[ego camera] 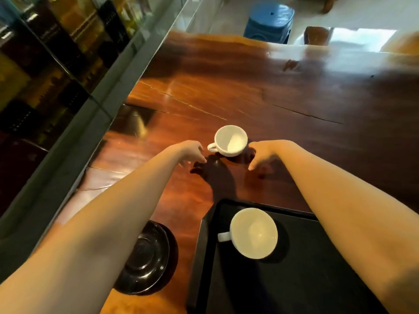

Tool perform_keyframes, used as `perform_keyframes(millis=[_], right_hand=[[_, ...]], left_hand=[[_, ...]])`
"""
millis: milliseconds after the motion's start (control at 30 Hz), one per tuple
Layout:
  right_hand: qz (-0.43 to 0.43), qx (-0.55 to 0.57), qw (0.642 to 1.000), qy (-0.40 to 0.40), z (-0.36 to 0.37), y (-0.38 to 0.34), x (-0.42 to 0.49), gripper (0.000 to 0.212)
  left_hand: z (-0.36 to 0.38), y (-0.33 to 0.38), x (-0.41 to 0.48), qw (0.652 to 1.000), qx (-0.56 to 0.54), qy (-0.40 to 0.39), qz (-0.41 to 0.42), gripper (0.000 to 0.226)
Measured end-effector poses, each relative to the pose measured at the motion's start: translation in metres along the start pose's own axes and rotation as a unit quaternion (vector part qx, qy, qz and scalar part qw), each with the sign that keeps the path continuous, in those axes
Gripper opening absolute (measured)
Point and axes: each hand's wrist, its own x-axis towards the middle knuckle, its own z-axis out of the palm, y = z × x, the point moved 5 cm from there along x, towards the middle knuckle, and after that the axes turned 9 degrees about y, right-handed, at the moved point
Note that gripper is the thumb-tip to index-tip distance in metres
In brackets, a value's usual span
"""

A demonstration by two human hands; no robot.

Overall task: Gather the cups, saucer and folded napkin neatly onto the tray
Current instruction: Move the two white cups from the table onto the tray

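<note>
My left hand [192, 151] and right hand [260, 155] reach out over a glossy, dark reddish wooden table [283, 94] with long cracks running through its grain. Both hands are empty, fingers loosely spread and curled, flanking a white cup [230, 140] at the frame's centre; neither clearly touches it. Its handle points toward my left hand. A second white cup [254, 233] sits upright on the black tray [294, 279] at lower right. A black saucer [145, 257] lies on the table just left of the tray. A glass partition [95, 71] runs along the left, and a blue stool [268, 22] stands on the pale floor at top.
</note>
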Motion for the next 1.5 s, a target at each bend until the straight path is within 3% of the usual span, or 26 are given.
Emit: perform_keyframes(millis=[167,267,400,533,733,867,1133,1500], right_hand=[[-0.069,0.076,0.995,0.009,-0.014,-0.017,0.027,0.092],[-0.093,0.100,0.991,0.009,-0.019,-0.027,0.027,0.083],[-0.076,0.132,0.988,0.036,-0.024,-0.038,0.007,0.077],[-0.077,0.182,0.979,0.058,-0.022,-0.039,-0.005,0.074],[-0.056,0.248,0.966,0.051,-0.018,-0.022,-0.017,0.074],[-0.078,0.268,0.958,0.059,-0.027,-0.007,-0.042,0.063],[-0.111,0.280,0.950,0.081,-0.040,0.030,-0.111,0.062],[-0.121,0.286,0.937,0.160,-0.042,0.092,-0.228,0.060]], left_hand=[[-0.009,0.004,0.032,0.998,-0.050,0.000,0.036,0.058],[-0.005,0.012,0.042,0.984,-0.163,-0.008,0.065,0.065],[0.004,0.020,0.045,0.964,-0.234,0.023,0.123,0.069],[0.009,0.017,0.051,0.953,-0.273,0.036,0.124,0.076],[0.010,0.034,0.039,0.962,-0.234,0.023,0.141,0.074],[0.011,0.058,0.021,0.957,-0.247,0.032,0.147,0.076],[0.018,0.117,-0.035,0.951,-0.236,0.051,0.194,0.071],[0.047,0.197,-0.137,0.942,-0.212,0.073,0.250,0.066]])
